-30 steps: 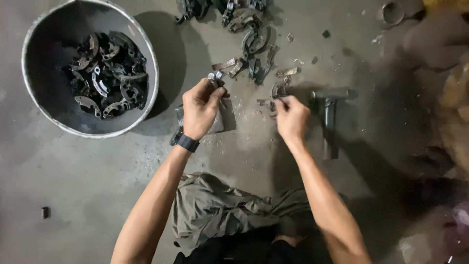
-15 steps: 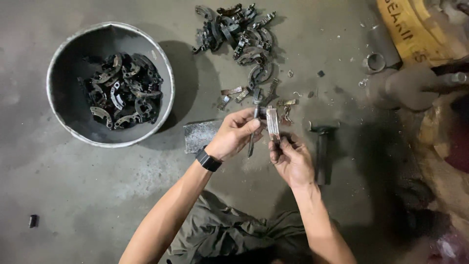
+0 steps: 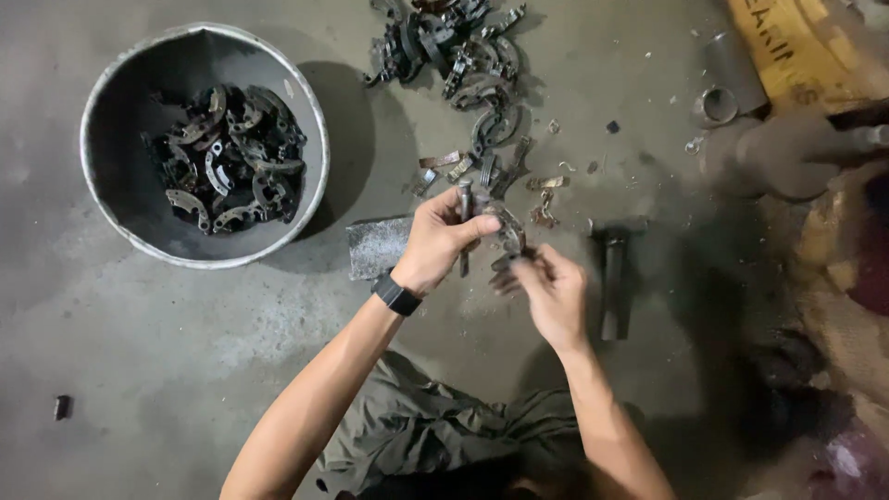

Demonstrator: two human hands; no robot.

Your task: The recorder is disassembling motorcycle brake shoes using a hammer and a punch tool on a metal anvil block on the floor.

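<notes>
My left hand [image 3: 443, 243], with a black watch on the wrist, is closed around a thin metal rod [image 3: 464, 196] that stands upright out of the fist. Against that hand sits a curved rusty metal part [image 3: 508, 231]. My right hand [image 3: 548, 294] pinches the lower edge of this curved part with its fingertips. Both hands are together above the concrete floor, just right of a flat grey metal block [image 3: 378, 246]. How the rod and the curved part join is hidden by my fingers.
A round metal tub [image 3: 111, 215] at the upper left holds several curved dark metal parts. A loose pile of similar parts [image 3: 461, 48] lies at the top centre, with small scraps below it. A hammer [image 3: 613, 278] lies right of my hands. Sacks and clutter fill the right edge.
My hands have come closer together. The straight strip held up half a second ago is gone from view; the left hand now grips a rod and the right pinches a curved part.
</notes>
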